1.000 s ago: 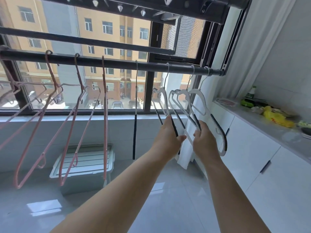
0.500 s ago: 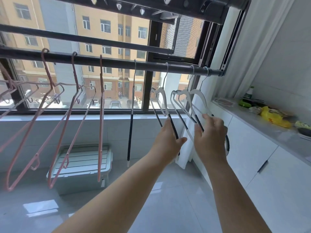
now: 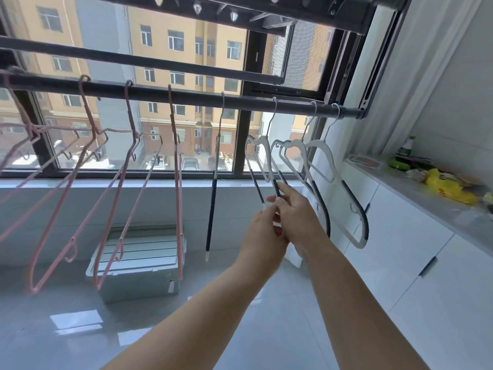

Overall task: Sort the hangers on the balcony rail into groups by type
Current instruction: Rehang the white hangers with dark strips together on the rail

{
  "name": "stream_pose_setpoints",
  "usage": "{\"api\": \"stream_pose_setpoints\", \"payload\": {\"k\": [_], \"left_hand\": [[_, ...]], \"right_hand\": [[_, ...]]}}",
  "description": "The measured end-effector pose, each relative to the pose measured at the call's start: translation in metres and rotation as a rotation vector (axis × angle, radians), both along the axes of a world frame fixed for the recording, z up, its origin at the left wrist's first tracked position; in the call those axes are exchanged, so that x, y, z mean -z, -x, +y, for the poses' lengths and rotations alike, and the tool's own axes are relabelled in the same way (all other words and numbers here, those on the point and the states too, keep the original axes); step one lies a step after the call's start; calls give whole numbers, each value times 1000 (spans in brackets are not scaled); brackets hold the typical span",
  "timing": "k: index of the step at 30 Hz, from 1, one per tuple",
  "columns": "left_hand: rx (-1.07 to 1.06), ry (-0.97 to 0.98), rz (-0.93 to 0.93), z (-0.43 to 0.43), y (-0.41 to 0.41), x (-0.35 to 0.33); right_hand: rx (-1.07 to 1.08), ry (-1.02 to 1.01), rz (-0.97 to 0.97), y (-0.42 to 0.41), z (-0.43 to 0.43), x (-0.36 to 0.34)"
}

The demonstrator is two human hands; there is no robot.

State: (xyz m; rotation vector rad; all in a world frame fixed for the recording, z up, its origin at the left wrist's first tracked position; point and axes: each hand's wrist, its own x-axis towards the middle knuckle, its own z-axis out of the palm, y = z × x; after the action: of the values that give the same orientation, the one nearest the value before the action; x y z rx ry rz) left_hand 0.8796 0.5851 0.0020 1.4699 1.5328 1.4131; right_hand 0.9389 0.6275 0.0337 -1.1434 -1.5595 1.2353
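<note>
My right grip (image 3: 296,217) pinches the black ridged arm of a white-and-black hanger (image 3: 257,186) hooked on the balcony rail (image 3: 152,92). My left grip (image 3: 262,233) curls at that arm's white tip, but the right covers its fingertips, and I cannot tell whether it pinches. Further right, more grey-white hangers (image 3: 354,201) overlap so closely that their number is hard to make out. An edge-on hanger (image 3: 212,204) hangs alone to the left, little more than a dark line. Pink hangers (image 3: 178,182) fill the rail's left stretch, the farthest cut off by the frame. Below, a glossy tiled floor (image 3: 186,329) holds a lidded storage box (image 3: 138,273) under the window. At right, a grey tabletop (image 3: 437,209) over white cabinets (image 3: 400,249) carries a yellow bag (image 3: 445,186) and blurred clutter.
</note>
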Motion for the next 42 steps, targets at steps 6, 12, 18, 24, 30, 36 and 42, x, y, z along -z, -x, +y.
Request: {"api": "stream_pose_setpoints", "payload": {"k": [6, 12, 18, 24, 30, 36, 42], "left_hand": [[19, -19, 5, -1, -6, -5], [55, 78, 153, -12, -6, -8], [-301, -187, 358, -42, 35, -31], [-432, -27, 299, -46, 75, -28], [-360, 112, 243, -49, 87, -18], [-314, 121, 217, -49, 82, -25], [-277, 113, 227, -42, 69, -30]], "right_hand": [[34, -26, -5, -6, 1, -1], [80, -133, -233, -12, 0, -1], [190, -657, -239, 9, -26, -7], [-223, -157, -201, 49, -49, 10], [-298, -101, 8, 63, -66, 37], [-261, -240, 42, 52, -69, 42], [-282, -219, 141, 36, -67, 36]]}}
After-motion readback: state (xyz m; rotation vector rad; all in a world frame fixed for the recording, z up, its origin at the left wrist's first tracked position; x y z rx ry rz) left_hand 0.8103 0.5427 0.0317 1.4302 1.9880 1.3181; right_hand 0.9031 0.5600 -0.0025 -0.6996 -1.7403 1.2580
